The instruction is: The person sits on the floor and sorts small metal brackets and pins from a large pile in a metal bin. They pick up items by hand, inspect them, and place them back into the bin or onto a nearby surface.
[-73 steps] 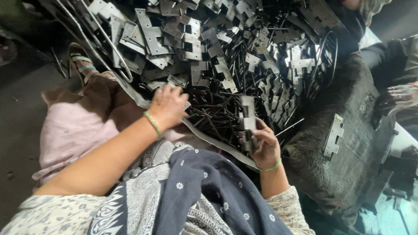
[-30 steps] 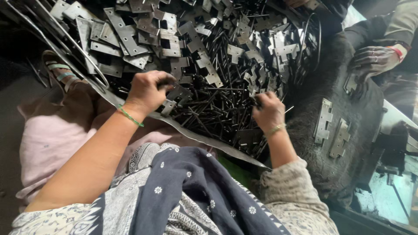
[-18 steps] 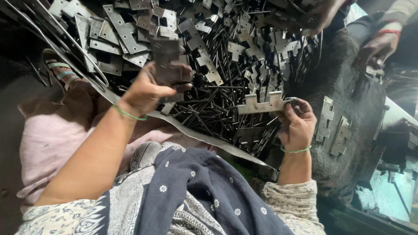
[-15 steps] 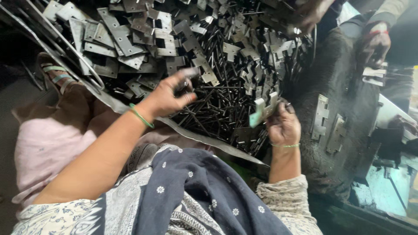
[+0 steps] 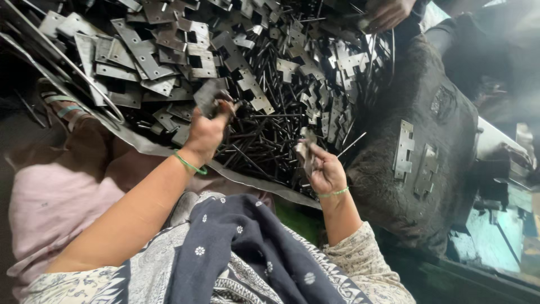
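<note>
My left hand (image 5: 207,128) is raised over a big pile of flat metal hinge plates and thin dark pins (image 5: 259,73); it grips a grey hinge plate (image 5: 206,97) between thumb and fingers. To the right, my right hand (image 5: 323,171) holds another small metal hinge plate (image 5: 306,147) upright near the pile's front edge. Both wrists wear green bands. A dark patterned scarf (image 5: 247,253) lies over my lap below the hands.
A dark, dirty cloth-covered mound (image 5: 416,174) stands at the right with two finished hinges (image 5: 403,148) on it. Another person's hand (image 5: 388,12) reaches into the pile at the top. A bent metal sheet edge (image 5: 253,183) borders the pile. Pink cloth (image 5: 50,202) lies at left.
Both hands dug into the pile, then lifted out with a plate each. The right hand has drawn its plate closer; the left now grips a plate above the pile.
</note>
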